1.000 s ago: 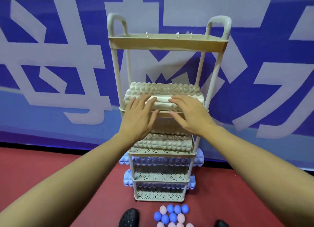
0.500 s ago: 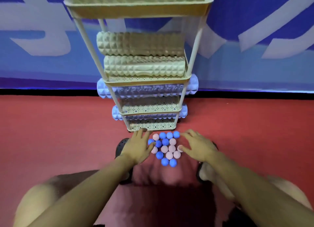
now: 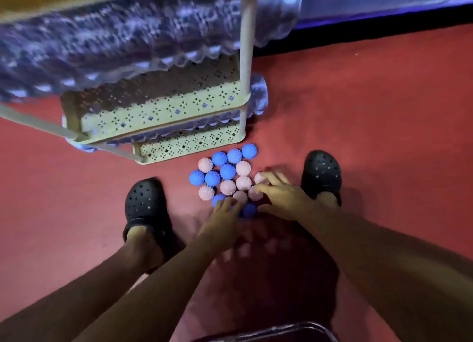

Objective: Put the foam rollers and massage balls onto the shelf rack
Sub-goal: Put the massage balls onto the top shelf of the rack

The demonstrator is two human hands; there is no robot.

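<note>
Several spiky massage balls, blue [image 3: 227, 171] and pink [image 3: 243, 168], lie bunched on the red floor in front of the beige shelf rack [image 3: 189, 144]. My left hand [image 3: 225, 215] reaches the near edge of the bunch, fingers apart, touching a blue ball there. My right hand [image 3: 281, 194] lies spread over the pink balls on the right side, and its grip is blurred. A blue foam roller [image 3: 128, 42] fills a lower shelf, blurred and close. The end of another blue roller [image 3: 258, 95] sticks out from the shelf below.
My feet in black clogs stand either side of the balls, left [image 3: 146, 203] and right [image 3: 321, 172]. A black strip [image 3: 384, 31] runs along the wall base behind the rack. A dark object [image 3: 268, 334] shows at the bottom edge.
My view has dropped from the upper shelves to the floor. Both hands left the beige rollers, came down to the ball bunch, and now touch its near and right sides.
</note>
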